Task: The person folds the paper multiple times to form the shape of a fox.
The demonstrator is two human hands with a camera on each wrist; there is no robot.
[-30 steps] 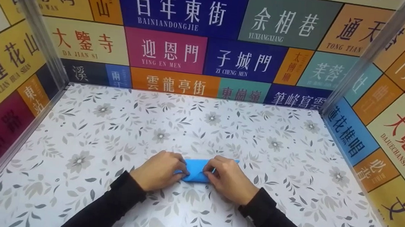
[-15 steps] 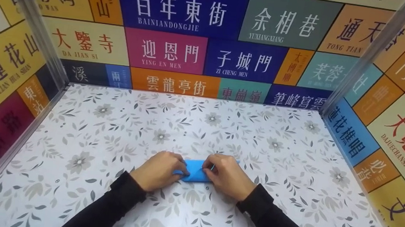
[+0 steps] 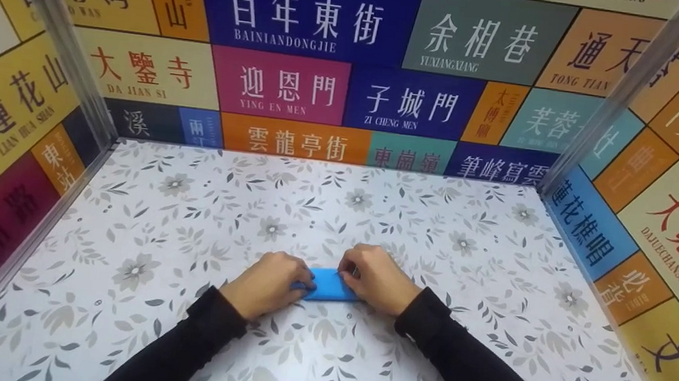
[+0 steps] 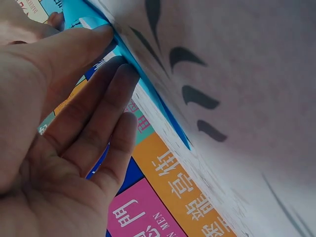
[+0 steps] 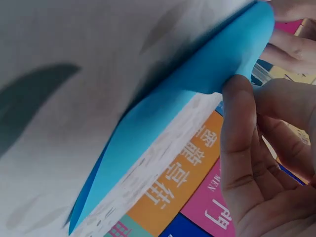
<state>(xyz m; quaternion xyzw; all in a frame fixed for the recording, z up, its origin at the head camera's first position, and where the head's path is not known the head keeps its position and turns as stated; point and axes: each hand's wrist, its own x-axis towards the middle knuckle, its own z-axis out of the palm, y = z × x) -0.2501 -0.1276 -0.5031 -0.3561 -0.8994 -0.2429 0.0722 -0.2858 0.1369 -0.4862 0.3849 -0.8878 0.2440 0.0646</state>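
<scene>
A sheet of blue paper [image 3: 331,285], folded into a flat, narrow strip, lies on the patterned tabletop between the two hands. My left hand [image 3: 271,283] holds its left end, with thumb and fingertips at the paper's edge in the left wrist view. From the other side, my right hand [image 3: 380,280] pinches the edge of the upper layer between thumb and index finger. In the right wrist view the paper [image 5: 168,103] bulges in a rounded fold near that pinch, and its layers part slightly at the near corner. The right hand hides the strip's right end in the head view.
The tabletop [image 3: 203,346] is white with grey flowers and leaves. Panels of coloured tiles with Chinese lettering [image 3: 307,13] stand behind it and on both sides. Clear edge strips [image 3: 73,55] run up the corners.
My right hand has shifted slightly up and left along the paper, and the strip's lower edge now lies a little higher. The left hand has stayed almost in place.
</scene>
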